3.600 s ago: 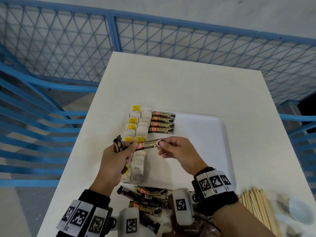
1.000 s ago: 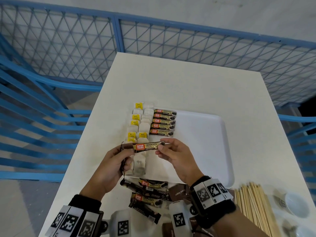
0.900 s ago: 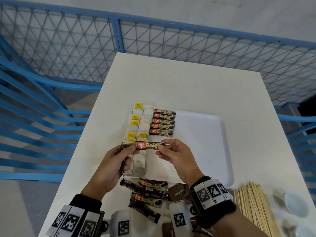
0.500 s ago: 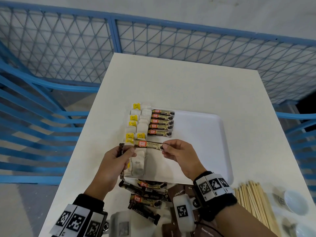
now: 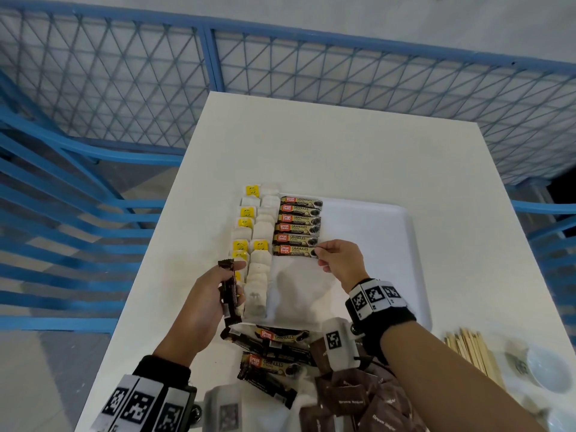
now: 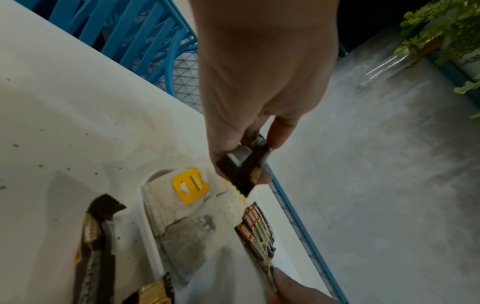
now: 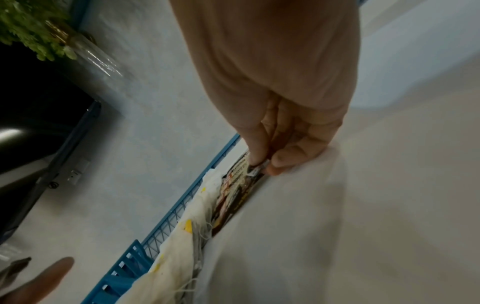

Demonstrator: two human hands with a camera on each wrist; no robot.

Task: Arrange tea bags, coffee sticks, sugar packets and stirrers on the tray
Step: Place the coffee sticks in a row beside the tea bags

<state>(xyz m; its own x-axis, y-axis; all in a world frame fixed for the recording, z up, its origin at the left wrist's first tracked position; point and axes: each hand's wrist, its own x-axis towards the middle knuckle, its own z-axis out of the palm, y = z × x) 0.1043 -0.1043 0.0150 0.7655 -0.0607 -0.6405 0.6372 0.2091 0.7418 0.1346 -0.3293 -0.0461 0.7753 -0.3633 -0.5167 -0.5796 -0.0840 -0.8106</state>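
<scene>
R hand (image 5: 339, 260): reaches fwd over tray (image 5: 374, 244), back of hand up, thumb + index pinching the R end of the nearest stick (image 5: 294, 251); other fingers curled under.
Nearest stick: lies flat on tray, touching the row of sticks (image 5: 299, 219) at its 12 o'clock; label up.
L hand (image 5: 205, 304): held at tray's 9 o'clock edge, palm turned inward, fingers wrapped round a bunch of dark sticks (image 5: 229, 291) held upright, top end poking above the thumb.
Tea bags (image 5: 255, 238): two columns along tray's L side, just at 9 o'clock of the stick row, yellow tags showing.
Loose sticks (image 5: 271, 347): pile on table (image 5: 327, 145) at tray's 6 o'clock.
Sugar pkts (image 5: 352, 397): brown, heaped at 5 o'clock, under R forearm.
Stirrers (image 5: 470, 347): wooden bundle on table at 4 o'clock, off tray.
</scene>
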